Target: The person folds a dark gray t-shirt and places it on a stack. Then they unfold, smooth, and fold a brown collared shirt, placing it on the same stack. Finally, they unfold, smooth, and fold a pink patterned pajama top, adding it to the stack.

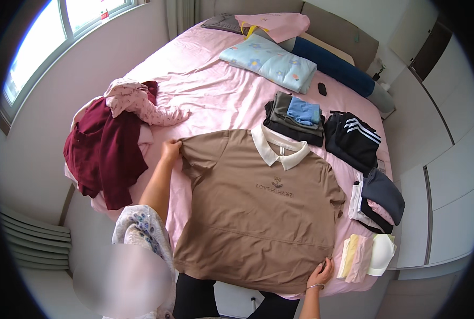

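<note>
A brown short-sleeved polo shirt (247,207) with a white collar (281,149) lies spread front-up over the near part of the bed, its collar toward the far side. My left hand (171,149) pinches the end of the sleeve on the left. Down at the lower right corner of the hem, my right hand (320,272) grips the fabric, fingers curled round the edge. The hem hangs over the bed's near edge, above my legs.
Left lies a heap with a maroon garment (101,146) and a pink patterned one (128,98). Folded clothes (295,119), black striped clothing (356,138), a dark grey stack (383,191) and underwear (367,258) line the right. Behind are a floral quilt (269,61) and a blue bolster (332,66).
</note>
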A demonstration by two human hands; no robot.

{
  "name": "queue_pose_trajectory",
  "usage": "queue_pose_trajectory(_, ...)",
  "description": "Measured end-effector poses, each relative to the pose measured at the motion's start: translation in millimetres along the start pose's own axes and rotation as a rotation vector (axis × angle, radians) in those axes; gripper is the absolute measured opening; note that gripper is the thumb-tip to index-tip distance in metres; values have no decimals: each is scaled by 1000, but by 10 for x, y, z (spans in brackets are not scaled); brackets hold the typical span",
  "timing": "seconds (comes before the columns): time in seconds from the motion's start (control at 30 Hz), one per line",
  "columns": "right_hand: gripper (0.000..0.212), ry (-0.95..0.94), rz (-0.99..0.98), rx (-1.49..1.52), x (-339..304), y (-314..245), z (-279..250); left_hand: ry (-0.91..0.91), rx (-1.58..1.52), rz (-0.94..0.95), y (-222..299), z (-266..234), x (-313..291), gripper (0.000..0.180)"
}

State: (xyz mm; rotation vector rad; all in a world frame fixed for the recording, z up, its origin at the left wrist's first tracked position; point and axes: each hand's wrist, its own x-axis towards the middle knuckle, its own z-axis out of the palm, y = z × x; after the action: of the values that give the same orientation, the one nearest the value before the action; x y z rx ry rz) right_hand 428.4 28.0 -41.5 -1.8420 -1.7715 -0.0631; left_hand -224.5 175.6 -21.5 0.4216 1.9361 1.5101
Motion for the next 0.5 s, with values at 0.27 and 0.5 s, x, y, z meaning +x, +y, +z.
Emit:
queue_pose_trajectory(0.27,46,-45,129,147,88,10,-100,-213,-465,-31,-807,-375,-1026,54)
queue_pose_trajectory(0.5,52,-175,559,230,-86,924,-161,-865,-329,-805,-1028,-779,-2179,40)
